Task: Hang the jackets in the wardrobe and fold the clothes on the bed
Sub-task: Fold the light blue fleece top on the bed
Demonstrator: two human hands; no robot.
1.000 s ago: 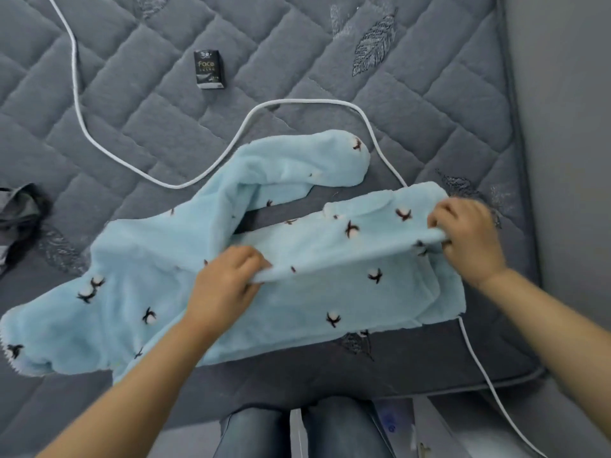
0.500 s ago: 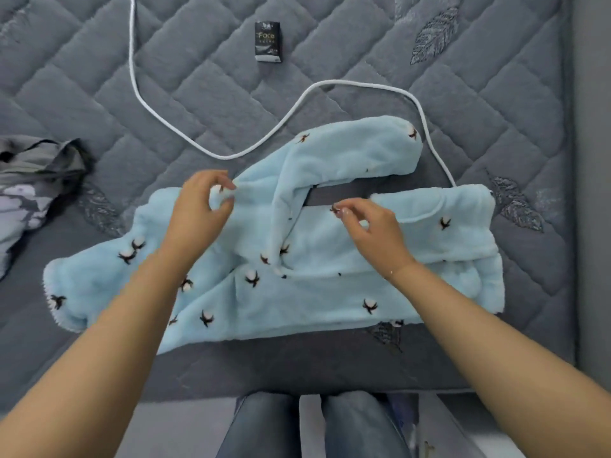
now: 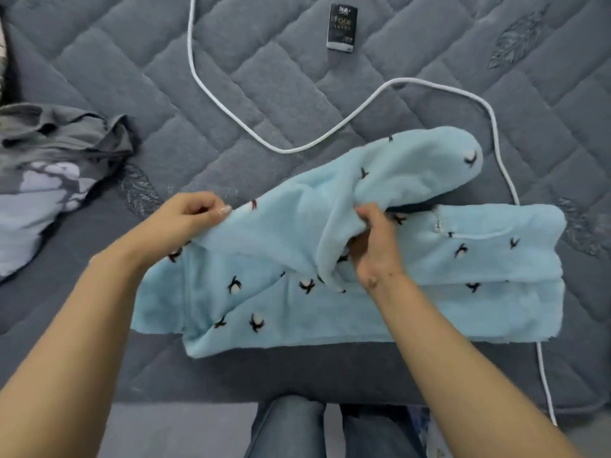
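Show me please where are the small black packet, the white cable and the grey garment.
small black packet (image 3: 342,29): head view, middle of its printed face.
white cable (image 3: 334,129): head view, on the loop above the blue fleece.
grey garment (image 3: 56,150): head view, on its crumpled folds.

Head-worn view, steeply down, close over bed (image 3: 297,77)

The fleece garment (image 3: 380,292) is pale blue, dotted with small white-and-dark cotton-boll motifs. The bed (image 3: 264,77) is grey, quilted in diamonds. At twelve o'clock lie a white cable (image 3: 330,133) and a black packet (image 3: 342,28); at nine o'clock, grey-and-white clothing (image 3: 49,160).
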